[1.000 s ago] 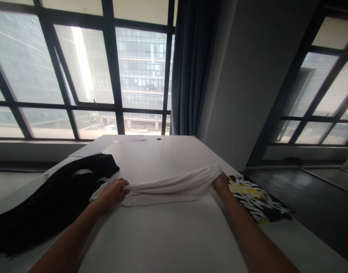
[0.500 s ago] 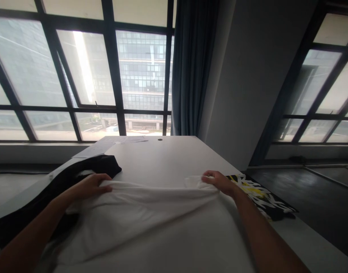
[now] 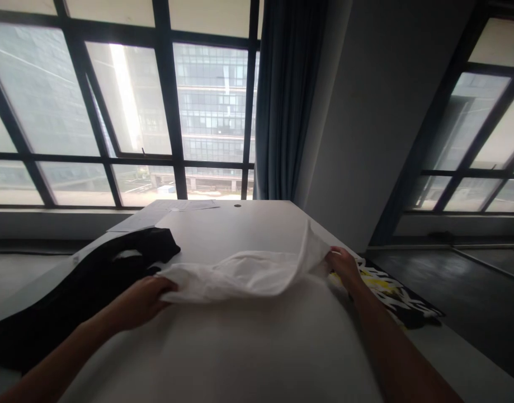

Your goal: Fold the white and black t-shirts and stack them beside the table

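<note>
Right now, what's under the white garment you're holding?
The white garment, held at both ends by the left hand and the right hand, sags over the white table. Bare tabletop shows around it; whatever lies directly beneath the cloth is covered.

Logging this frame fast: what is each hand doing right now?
Left hand: closed on the left end of the white garment.
Right hand: closed on its right end, lifted off the table.
</note>
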The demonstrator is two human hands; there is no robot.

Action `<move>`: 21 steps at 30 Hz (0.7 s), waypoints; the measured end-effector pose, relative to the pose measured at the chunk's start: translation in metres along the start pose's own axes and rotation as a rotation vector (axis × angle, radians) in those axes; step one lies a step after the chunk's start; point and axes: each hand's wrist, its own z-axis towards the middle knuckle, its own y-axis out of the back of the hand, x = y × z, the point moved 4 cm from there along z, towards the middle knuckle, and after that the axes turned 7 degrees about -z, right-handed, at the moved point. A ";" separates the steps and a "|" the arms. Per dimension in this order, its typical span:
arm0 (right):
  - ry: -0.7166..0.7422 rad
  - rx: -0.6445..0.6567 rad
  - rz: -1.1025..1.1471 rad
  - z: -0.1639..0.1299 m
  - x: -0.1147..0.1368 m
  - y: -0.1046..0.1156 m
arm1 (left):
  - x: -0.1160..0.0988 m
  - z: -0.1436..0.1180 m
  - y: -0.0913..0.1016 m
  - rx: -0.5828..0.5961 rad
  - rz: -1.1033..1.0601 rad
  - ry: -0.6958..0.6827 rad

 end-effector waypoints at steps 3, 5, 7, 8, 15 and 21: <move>-0.003 0.052 -0.254 -0.006 -0.009 -0.009 | -0.012 -0.014 -0.029 0.433 -0.143 0.101; 0.068 0.063 -0.390 -0.010 -0.002 -0.015 | -0.016 -0.016 -0.035 0.563 -0.333 0.121; 0.153 0.071 -0.464 -0.015 0.012 -0.020 | -0.012 -0.008 -0.033 0.482 -0.504 0.121; 0.198 0.089 -0.479 -0.019 0.021 -0.023 | -0.007 -0.002 -0.031 0.376 -0.533 0.125; 0.515 0.608 -0.606 -0.064 0.049 -0.063 | 0.028 0.020 -0.048 -0.048 0.072 0.135; 0.539 0.669 -0.812 -0.077 0.047 -0.070 | 0.031 0.019 -0.045 -0.140 0.095 0.161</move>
